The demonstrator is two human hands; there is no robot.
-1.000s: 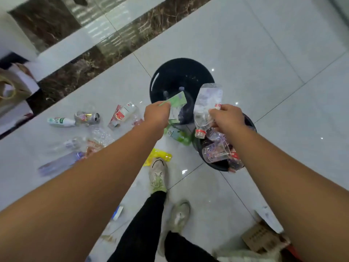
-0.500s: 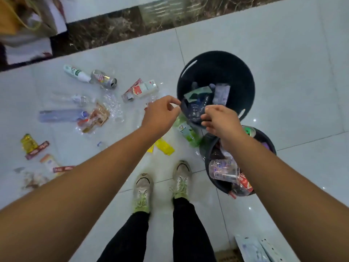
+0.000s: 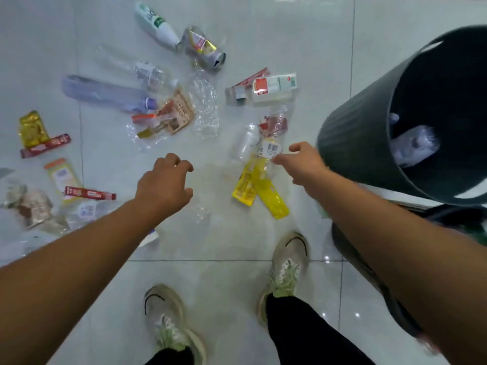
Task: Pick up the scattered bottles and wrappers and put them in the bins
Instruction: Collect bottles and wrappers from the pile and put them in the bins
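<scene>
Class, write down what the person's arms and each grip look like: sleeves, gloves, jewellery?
No sleeve shows on the left arm or right arm; both are bare to the frame edge. The left grip and right grip wear no glove, and no watch, band or ring shows, though blur could hide a thin ring.

Glossy tile floor (image 3: 237, 299), plastic bin (image 3: 355, 143)

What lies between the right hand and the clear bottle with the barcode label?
Nothing visible. The right hand reaches beside the clear bottle, fingertips almost at its barcode label; yellow wrappers lie alongside, not between.
</scene>
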